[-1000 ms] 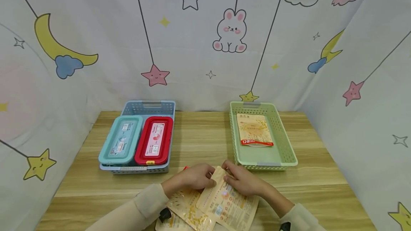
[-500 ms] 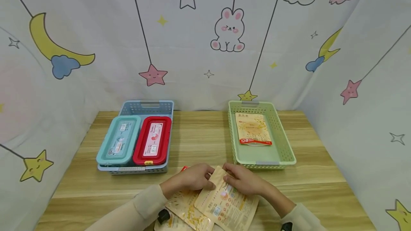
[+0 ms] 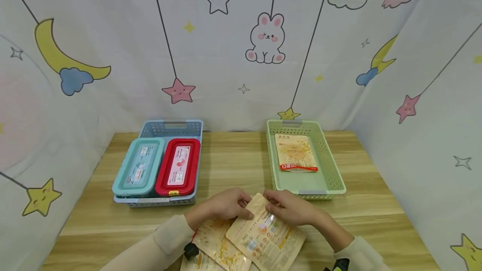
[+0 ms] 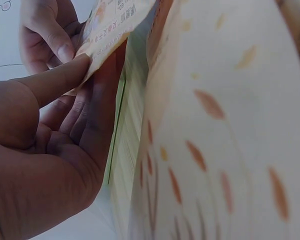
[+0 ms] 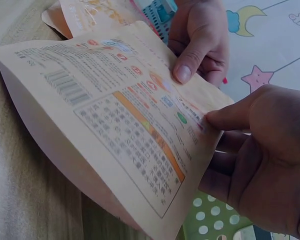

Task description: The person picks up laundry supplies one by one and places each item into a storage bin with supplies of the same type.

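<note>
A cream-coloured food pouch (image 3: 267, 237), its printed back facing up, is held tilted by its far end between both hands. My left hand (image 3: 227, 205) pinches one far corner, thumb on top and fingers beneath. On the other side my right hand (image 3: 291, 207) pinches the edge the same way, as the right wrist view shows on the pouch (image 5: 120, 120). Under and left of it lies a second pouch (image 3: 220, 241) with a grain print, over another pouch (image 3: 197, 262) that is mostly hidden.
A blue basket (image 3: 190, 129) at the back left bears a teal-lidded box (image 3: 139, 166) and a red-lidded box (image 3: 178, 167). The green basket (image 3: 327, 181) at the back right contains one pouch (image 3: 296, 152). A patterned curtain (image 3: 226, 53) stands behind the wooden table (image 3: 233, 158).
Both hands keep their pinch on the pouch. Its near end has swung slightly to the right, and the right hand has shifted a little right. The camera view has moved slightly.
</note>
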Available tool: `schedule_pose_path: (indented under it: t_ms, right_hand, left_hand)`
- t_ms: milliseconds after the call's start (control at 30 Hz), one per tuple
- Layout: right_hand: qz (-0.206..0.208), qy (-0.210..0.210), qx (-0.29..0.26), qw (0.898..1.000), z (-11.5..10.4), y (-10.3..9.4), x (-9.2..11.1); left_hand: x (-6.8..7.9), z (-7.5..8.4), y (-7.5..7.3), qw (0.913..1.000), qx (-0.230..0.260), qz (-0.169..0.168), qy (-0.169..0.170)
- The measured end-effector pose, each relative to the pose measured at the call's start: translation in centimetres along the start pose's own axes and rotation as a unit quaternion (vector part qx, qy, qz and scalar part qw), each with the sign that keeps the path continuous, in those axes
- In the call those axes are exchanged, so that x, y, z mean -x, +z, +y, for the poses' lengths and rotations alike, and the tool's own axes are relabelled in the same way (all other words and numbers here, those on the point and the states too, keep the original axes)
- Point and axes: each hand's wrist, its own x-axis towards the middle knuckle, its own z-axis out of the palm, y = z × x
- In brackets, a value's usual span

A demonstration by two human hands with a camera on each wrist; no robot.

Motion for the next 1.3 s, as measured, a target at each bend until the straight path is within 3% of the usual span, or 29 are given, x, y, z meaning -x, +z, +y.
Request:
schedule_pose_path:
  t_ms: [300,800,933,1067,1300]
  right_hand:
    - [0.009,-0.025,0.017,1.0,-0.2,-0.9,0.0]
    - [0.021,-0.014,-0.03,0.999,-0.3,-2.7,1.0]
    - [0.043,-0.011,-0.042,0.998,0.1,-3.1,1.3]
    - [0.071,-0.006,-0.062,0.996,0.2,-3.4,1.6]
    - [0.097,0.017,-0.096,0.99,0.2,-3.7,1.8]
  left_hand:
    - [0.2,0.0,-0.6,0.9999,0.0,0.001,0.014]
    - [0.8,-0.1,-1.8,0.9963,0.004,-0.072,0.047]
    - [0.9,-0.2,-1.9,0.9931,0.061,-0.094,0.034]
    - [1.0,-0.1,-2.1,0.9889,0.119,-0.089,0.01]
    - [1.0,-0.1,-2.4,0.9883,0.137,-0.067,0.003]
